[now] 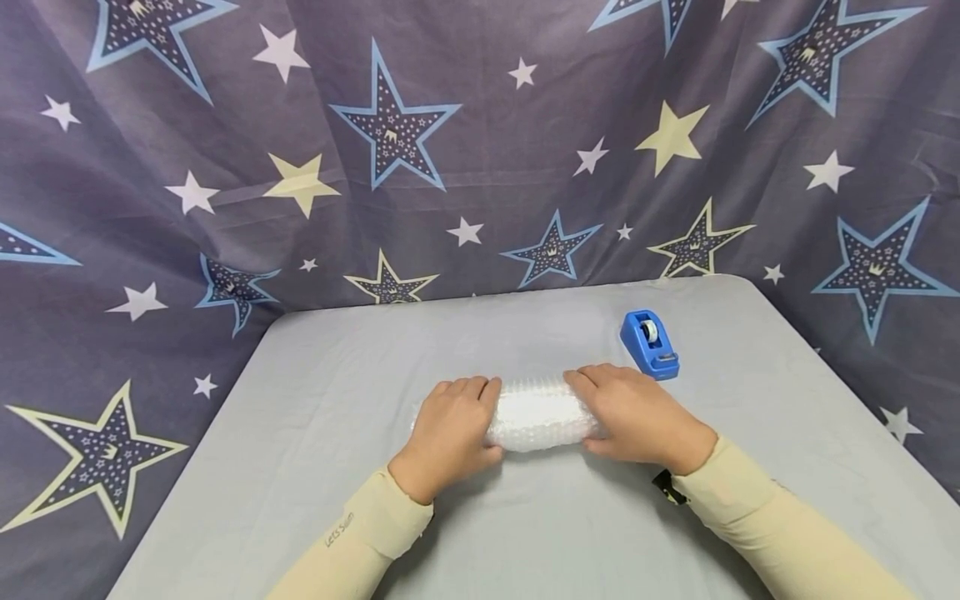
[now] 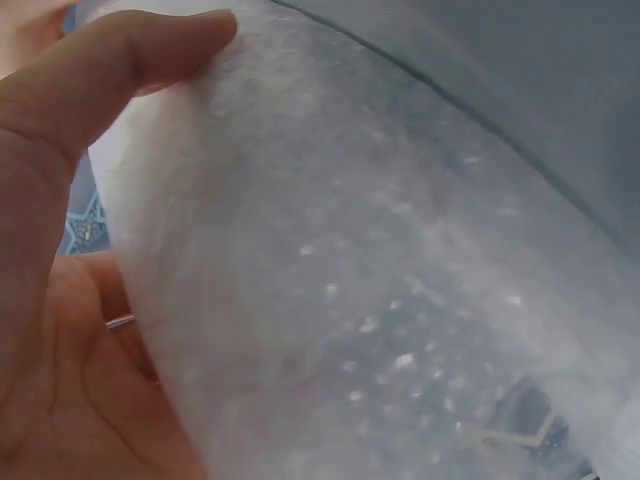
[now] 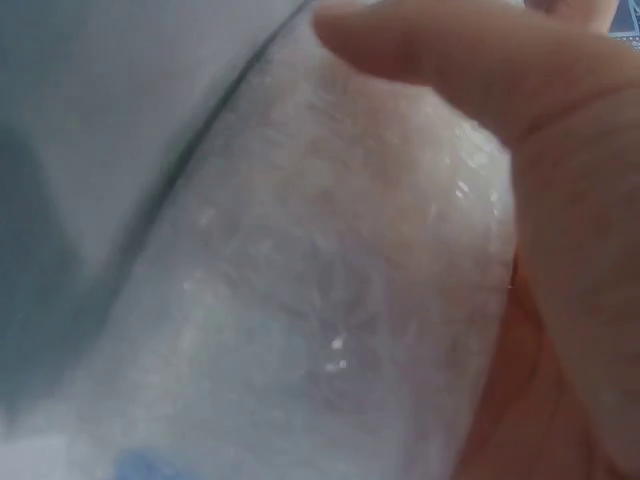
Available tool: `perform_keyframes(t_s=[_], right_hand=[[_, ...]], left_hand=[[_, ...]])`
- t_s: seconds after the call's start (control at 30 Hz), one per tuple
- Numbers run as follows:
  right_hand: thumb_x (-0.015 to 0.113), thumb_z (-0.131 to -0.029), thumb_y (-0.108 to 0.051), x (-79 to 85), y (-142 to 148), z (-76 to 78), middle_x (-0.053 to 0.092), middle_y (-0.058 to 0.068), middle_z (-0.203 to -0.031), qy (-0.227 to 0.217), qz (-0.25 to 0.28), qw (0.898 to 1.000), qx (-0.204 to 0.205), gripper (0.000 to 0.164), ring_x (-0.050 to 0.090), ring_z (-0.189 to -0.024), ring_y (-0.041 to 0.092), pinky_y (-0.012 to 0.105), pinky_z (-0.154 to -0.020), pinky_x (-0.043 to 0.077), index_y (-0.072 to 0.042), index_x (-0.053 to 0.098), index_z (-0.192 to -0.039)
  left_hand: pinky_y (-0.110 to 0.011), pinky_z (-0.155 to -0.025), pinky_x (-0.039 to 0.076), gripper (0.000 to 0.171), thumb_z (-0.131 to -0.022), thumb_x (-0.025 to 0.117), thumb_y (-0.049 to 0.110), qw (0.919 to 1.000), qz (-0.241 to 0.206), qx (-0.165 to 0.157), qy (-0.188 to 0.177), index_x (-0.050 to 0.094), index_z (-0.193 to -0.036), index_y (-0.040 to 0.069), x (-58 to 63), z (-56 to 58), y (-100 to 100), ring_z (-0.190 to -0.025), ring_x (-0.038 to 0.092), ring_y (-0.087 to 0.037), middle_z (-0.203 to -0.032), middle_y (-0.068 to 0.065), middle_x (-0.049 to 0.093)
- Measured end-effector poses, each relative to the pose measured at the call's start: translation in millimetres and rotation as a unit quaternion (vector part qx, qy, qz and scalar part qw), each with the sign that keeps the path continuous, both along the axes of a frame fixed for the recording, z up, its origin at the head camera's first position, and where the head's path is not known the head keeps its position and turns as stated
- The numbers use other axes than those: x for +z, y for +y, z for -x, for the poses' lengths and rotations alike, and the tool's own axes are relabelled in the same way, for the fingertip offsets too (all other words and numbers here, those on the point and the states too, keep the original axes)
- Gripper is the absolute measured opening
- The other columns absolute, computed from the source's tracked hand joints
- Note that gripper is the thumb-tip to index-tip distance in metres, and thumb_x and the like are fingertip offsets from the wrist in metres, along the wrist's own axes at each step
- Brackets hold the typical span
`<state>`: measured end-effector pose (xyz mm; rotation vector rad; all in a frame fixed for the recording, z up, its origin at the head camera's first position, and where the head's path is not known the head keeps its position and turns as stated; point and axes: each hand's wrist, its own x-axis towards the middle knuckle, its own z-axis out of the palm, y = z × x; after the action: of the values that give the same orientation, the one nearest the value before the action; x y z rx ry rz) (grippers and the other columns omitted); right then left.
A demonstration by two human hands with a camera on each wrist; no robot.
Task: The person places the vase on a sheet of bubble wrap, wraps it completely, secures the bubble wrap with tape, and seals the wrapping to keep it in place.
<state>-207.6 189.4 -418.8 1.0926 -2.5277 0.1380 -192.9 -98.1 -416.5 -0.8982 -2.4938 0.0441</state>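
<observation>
A roll of clear bubble wrap (image 1: 542, 414) lies crosswise on the table between both hands; whether anything is wrapped inside cannot be made out. The left hand (image 1: 456, 427) grips its left end, thumb on the near side and fingers over the far side. At the other end the right hand (image 1: 637, 414) holds the roll in the same way. Close up in the left wrist view, the bubble wrap (image 2: 330, 250) bulges past the thumb, its small bubbles glinting. The right wrist view shows the bubble wrap (image 3: 330, 260) under the right thumb.
Behind the right hand stands a blue tape dispenser (image 1: 649, 345) with a roll of tape in it. A pale grey cloth covers the table (image 1: 315, 475). A dark curtain (image 1: 480, 183) with printed stars hangs behind and around the table.
</observation>
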Motion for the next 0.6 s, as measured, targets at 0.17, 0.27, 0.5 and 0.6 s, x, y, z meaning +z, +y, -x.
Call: perform_keyframes(t_s=[0.17,0.27,0.5,0.6], right_hand=[[0.091,-0.059,-0.035,-4.5,-1.8,2.7,0.069,0.006,-0.108,0.008,0.008,1.0,0.001,0.08,0.068,-0.096,0.025,0.044,-0.086,0.057,-0.003,0.061,-0.126],[0.089,-0.057,-0.034,-3.9,-2.7,1.6,0.068,0.002,-0.1,0.006,0.006,1.0,0.003,0.074,0.066,-0.089,0.022,0.042,-0.082,0.057,-0.007,0.062,-0.12],[0.088,-0.05,-0.033,10.5,-6.6,-13.4,0.063,-0.004,-0.087,-0.048,-0.009,0.999,-0.003,0.067,0.059,-0.075,0.016,0.038,-0.07,0.053,-0.011,0.063,-0.108],[0.087,-0.05,-0.031,18.0,-9.4,-21.3,0.06,-0.006,-0.085,-0.081,-0.022,0.996,-0.014,0.063,0.057,-0.073,0.014,0.036,-0.067,0.051,-0.012,0.062,-0.105]], left_hand=[[-0.038,-0.064,0.045,0.064,-0.055,0.081,0.037,0.9996,0.006,-0.007,0.027,0.066,-0.107,0.003,-1.3,0.9,0.5,-0.076,0.063,-0.026,-0.091,-0.006,0.066],[-0.036,-0.06,0.04,0.053,-0.053,0.08,0.038,0.9992,0.012,-0.009,0.037,0.062,-0.093,0.008,0.2,-1.2,1.2,-0.067,0.058,-0.024,-0.081,-0.003,0.062],[-0.031,-0.055,0.023,0.052,-0.045,0.081,0.046,0.9989,0.041,-0.016,0.015,0.049,-0.075,0.017,10.1,-13.9,1.1,-0.053,0.039,-0.016,-0.065,0.004,0.047],[-0.03,-0.056,0.019,0.054,-0.043,0.082,0.046,0.9987,0.049,-0.016,-0.005,0.047,-0.073,0.018,15.3,-20.0,1.4,-0.052,0.035,-0.014,-0.063,0.006,0.043]])
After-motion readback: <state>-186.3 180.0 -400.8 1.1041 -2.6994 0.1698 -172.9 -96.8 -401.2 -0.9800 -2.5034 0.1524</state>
